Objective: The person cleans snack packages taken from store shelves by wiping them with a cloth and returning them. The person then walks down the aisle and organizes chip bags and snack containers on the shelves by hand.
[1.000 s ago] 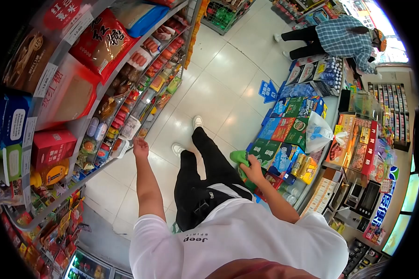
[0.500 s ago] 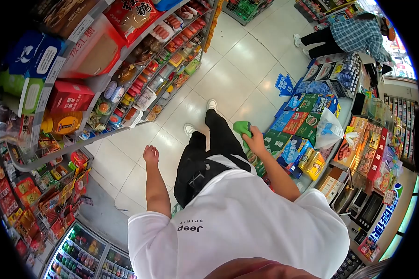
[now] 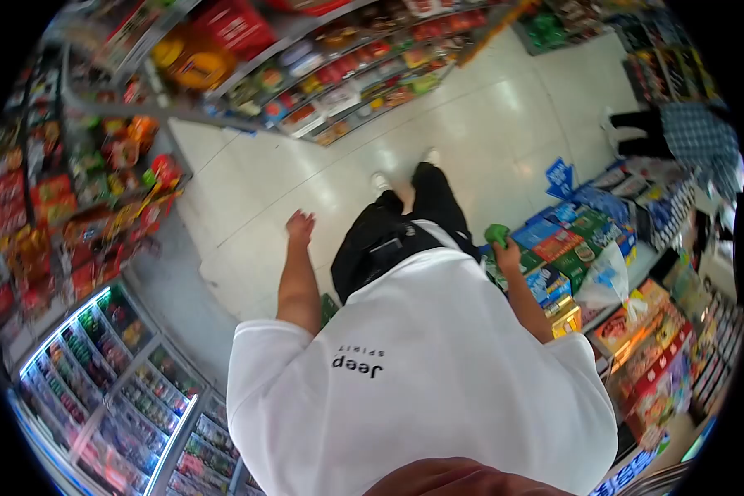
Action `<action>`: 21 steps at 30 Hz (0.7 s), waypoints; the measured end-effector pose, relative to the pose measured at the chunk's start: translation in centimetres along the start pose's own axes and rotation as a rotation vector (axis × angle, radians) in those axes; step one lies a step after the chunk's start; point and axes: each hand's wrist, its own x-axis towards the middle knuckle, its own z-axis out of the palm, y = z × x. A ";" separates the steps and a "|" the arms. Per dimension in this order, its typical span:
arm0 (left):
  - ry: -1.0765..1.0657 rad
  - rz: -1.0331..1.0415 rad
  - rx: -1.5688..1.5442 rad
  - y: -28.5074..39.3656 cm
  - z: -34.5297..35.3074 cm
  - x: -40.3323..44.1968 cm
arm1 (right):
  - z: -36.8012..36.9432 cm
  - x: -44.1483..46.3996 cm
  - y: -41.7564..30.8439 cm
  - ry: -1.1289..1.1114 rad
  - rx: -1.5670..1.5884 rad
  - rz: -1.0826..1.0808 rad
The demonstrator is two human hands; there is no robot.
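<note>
My left hand (image 3: 301, 225) hangs over the tiled floor (image 3: 264, 182) with its fingers loosely apart and nothing in them. Closed around a crumpled green cloth-like item (image 3: 497, 235), my right hand (image 3: 508, 255) is beside the stacked drink boxes. Those boxes, among them a red one (image 3: 557, 245) and a green one (image 3: 577, 261), are right of my legs. A translucent white plastic bag (image 3: 605, 279) rests on them.
Snack shelves (image 3: 339, 103) run across the top, with packaged goods (image 3: 83, 198) at the left. Glass-door drink coolers (image 3: 112, 388) stand at the lower left. A person in a checked shirt (image 3: 698, 136) is at the upper right, near a blue floor sign (image 3: 560, 178).
The view has turned, so the shelves swing upward and the coolers show more fully. My left hand stays empty; my right hand keeps hold of the green item, now closer to the boxes.
</note>
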 end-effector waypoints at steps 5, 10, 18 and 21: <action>-0.113 0.037 -0.130 0.0 1.6 -0.8 | 0.5 2.1 0.2 -0.047 0.040 -0.068; -0.001 0.145 0.107 2.0 6.1 -4.6 | -0.6 3.9 -3.2 -0.050 0.167 -0.184; -0.054 0.161 0.261 6.1 9.6 -7.2 | -1.1 3.6 -3.6 -0.052 0.120 -0.167; 0.082 0.351 0.170 5.4 10.4 -5.4 | -0.9 2.8 -1.9 -0.075 0.156 -0.153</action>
